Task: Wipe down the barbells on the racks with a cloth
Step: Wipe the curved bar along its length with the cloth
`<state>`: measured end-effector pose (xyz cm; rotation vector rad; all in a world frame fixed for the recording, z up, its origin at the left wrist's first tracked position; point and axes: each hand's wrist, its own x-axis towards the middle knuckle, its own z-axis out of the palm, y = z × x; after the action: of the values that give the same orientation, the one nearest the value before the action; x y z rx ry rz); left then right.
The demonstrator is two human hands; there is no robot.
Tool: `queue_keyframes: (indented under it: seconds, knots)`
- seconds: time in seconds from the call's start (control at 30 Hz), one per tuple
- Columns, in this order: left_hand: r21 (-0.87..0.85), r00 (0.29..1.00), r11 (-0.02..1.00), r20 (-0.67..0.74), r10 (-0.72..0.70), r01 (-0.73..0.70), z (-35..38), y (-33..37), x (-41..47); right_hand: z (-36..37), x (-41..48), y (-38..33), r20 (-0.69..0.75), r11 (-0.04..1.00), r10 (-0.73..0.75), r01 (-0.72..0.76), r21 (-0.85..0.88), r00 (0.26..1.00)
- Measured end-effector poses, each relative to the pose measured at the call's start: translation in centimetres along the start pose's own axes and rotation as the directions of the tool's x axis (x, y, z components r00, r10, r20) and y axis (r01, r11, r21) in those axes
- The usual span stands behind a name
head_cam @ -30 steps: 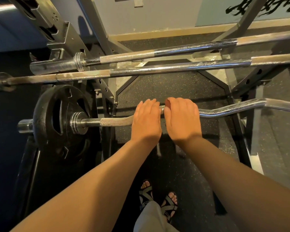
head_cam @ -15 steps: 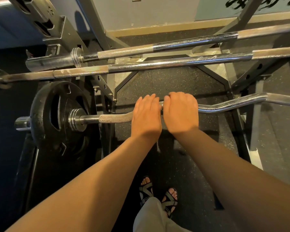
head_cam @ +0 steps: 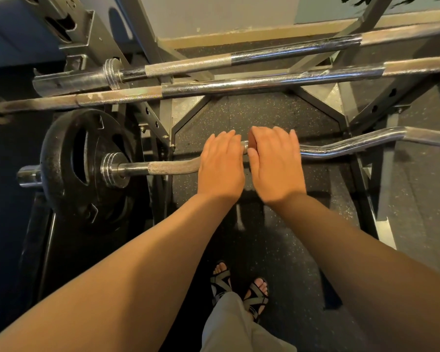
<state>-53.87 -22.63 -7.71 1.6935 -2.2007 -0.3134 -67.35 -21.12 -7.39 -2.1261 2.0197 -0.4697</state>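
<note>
Overhead, the grey steel rack (head_cam: pixel 151 118) carried two long straight chrome barbells (head_cam: pixel 239 85), one just behind the other, running left to right. Below them hung a black iron weight plate (head_cam: pixel 61 161) on the left end of the wavy chrome curl bar (head_cam: pixel 168 167), whose long axis also ran left to right across the person's front. The left hand (head_cam: pixel 221 168) and right hand (head_cam: pixel 277 166) rested palm-down on that bar's middle, almost touching, so neither was nearer. The bar passed under the fingers (head_cam: pixel 225 141), which lay flat and together with their tips showing past its far side, not wrapped round it. No cloth showed under either palm. Against half a second before, both hands kept the same spot on the bar; only the view had dipped slightly.
</note>
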Motion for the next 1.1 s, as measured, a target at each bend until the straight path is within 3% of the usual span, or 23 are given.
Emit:
queue_keyframes:
  seconds: [0.1,0.3,0.43,0.53,0.67,0.73,0.8,0.87,1.03,1.1]
  knots:
    - [-0.013,1.000,1.000,-0.006,0.006,-0.006,0.0,0.0,0.1,-1.2,-0.2,2.1,0.064,0.989,-0.132,0.135,-0.054,0.989]
    - [-0.032,1.000,0.999,-0.023,0.006,-0.007,0.0,-0.1,0.0,-0.7,-1.0,1.2,-0.105,0.973,0.199,-0.209,-0.094,0.974]
    - [-0.041,0.999,0.999,-0.030,0.023,-0.025,-0.2,-0.1,0.0,-0.4,0.1,0.2,-0.011,0.999,0.035,-0.035,0.009,0.999]
    - [-0.055,0.999,0.998,-0.027,0.030,-0.032,-0.3,-0.1,0.0,-0.9,-0.1,2.4,0.025,0.996,-0.044,0.046,-0.074,0.999]
    - [-0.054,0.999,0.998,-0.033,0.020,-0.021,-0.2,-0.1,0.0,-1.1,-0.7,1.8,-0.067,0.966,0.230,-0.236,-0.106,0.971]
    - [-0.042,1.000,0.999,-0.018,0.003,-0.004,0.1,-0.2,0.2,-0.3,-0.4,-0.1,-0.065,0.982,0.174,-0.178,-0.060,0.983]
    - [-0.015,1.000,1.000,0.008,-0.001,0.001,0.2,-0.4,0.2,0.1,-0.2,-1.3,-0.018,1.000,-0.009,0.009,-0.029,1.000]
    - [-0.028,1.000,1.000,0.021,0.008,-0.008,0.0,-0.5,0.2,0.2,0.0,-0.9,0.019,0.994,-0.106,0.106,0.005,0.994]
    - [-0.027,0.997,0.999,0.073,-0.023,0.025,-0.7,-0.2,0.1,-0.1,-1.4,0.4,-0.029,0.994,-0.099,0.100,0.040,0.995]
    - [-0.040,0.995,0.999,0.094,-0.023,0.026,-0.9,-0.2,0.1,-0.1,-0.1,-0.5,-0.023,0.999,-0.020,0.021,0.030,1.000]
